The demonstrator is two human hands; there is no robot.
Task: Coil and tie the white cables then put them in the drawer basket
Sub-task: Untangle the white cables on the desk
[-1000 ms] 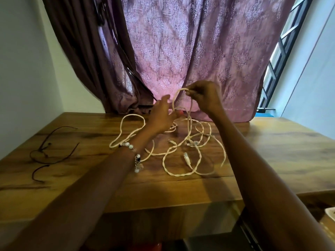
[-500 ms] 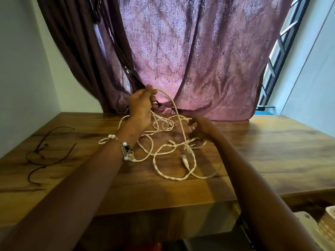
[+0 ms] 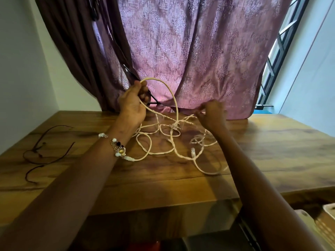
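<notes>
White braided cables (image 3: pixel 174 142) lie tangled in loose loops on the wooden table (image 3: pixel 272 151). My left hand (image 3: pixel 134 104) is raised above the table's back edge and grips a strand, which arches up in a loop (image 3: pixel 163 84) and drops into the tangle. My right hand (image 3: pixel 212 115) is lifted to the right of the tangle and pinches another strand that runs back to the pile. A white connector (image 3: pixel 193 152) rests on the table near the front loops. A pale perforated basket (image 3: pixel 324 227) shows at the lower right, below the table top.
A thin dark cord (image 3: pixel 43 151) lies on the table's left side. A purple patterned curtain (image 3: pixel 199 51) hangs behind the table, with a window frame (image 3: pixel 275 57) at the right. White walls close both sides.
My left hand stays raised with its strand. My right hand has lifted off the pile and moved right, pulling a strand. The loops on the table have shifted and spread.
</notes>
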